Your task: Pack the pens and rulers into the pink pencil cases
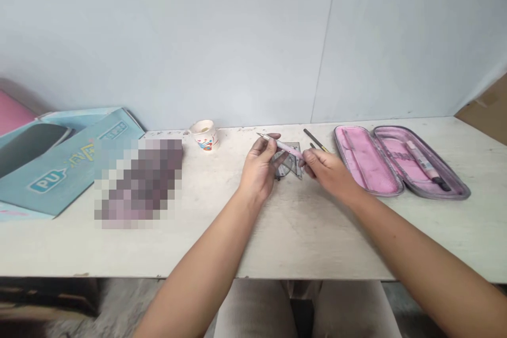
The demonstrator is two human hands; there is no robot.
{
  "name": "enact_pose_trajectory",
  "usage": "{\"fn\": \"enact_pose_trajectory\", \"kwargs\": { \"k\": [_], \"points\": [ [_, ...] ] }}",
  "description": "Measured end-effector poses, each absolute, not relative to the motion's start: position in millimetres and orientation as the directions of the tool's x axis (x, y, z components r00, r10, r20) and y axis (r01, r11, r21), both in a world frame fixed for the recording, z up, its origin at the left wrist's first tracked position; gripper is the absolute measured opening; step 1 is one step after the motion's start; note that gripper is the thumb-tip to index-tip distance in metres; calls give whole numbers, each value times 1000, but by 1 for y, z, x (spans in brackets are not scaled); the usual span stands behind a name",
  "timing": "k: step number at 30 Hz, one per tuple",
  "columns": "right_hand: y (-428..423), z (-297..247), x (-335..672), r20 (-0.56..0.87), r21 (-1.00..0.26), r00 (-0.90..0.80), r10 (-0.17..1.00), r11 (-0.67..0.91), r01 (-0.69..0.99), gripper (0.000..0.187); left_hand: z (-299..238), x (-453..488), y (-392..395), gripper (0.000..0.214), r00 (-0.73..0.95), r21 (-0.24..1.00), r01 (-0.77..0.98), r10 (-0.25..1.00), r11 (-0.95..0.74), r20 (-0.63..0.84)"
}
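Note:
Both my hands meet over the middle of the white table (277,232). My left hand (259,169) pinches the pointed end of a pink pen (287,148). My right hand (327,171) is closed on the pen's other end. Under them lies a clear set square (291,166) flat on the table. A dark pencil (315,140) lies just behind my right hand. To the right an open pink pencil case (372,166) lies flat, with one pen (425,166) in its right half.
A small paper cup (205,134) stands at the back near the wall. A blue box (63,163) lies at the left end, beside a blurred patch (137,182). A brown board (485,108) leans at the far right. My knees show below the table's front edge.

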State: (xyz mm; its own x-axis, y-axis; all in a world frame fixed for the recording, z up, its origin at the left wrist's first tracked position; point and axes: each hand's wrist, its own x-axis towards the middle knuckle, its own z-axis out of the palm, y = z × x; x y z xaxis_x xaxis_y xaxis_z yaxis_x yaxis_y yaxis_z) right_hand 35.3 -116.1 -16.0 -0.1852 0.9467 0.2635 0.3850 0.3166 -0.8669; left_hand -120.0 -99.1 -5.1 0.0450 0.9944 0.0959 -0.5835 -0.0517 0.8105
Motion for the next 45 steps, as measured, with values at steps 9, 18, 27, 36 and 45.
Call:
{"fn": "enact_pose_trajectory", "kwargs": {
  "k": [9,18,27,36,45],
  "points": [
    [-107,-18,48,342,-863,-40,939,331,382,29,-15,-116,-98,25,33,863,-504,999,21,-5],
    [-100,-18,56,233,-942,-85,969,247,229,32,-20,-117,-95,25,59,866,-498,998,37,-8],
    [-99,-17,59,204,-925,-84,975,220,309,33,-18,-115,-97,26,58,872,-485,998,56,-32],
    [-95,-22,70,448,-268,10,894,123,956,19,-8,-134,-85,21,-126,823,-562,992,-80,10],
    [-101,-27,56,366,-120,-154,918,210,970,28,5,-179,-66,12,-398,665,-701,915,-257,-67]
  ]
}}
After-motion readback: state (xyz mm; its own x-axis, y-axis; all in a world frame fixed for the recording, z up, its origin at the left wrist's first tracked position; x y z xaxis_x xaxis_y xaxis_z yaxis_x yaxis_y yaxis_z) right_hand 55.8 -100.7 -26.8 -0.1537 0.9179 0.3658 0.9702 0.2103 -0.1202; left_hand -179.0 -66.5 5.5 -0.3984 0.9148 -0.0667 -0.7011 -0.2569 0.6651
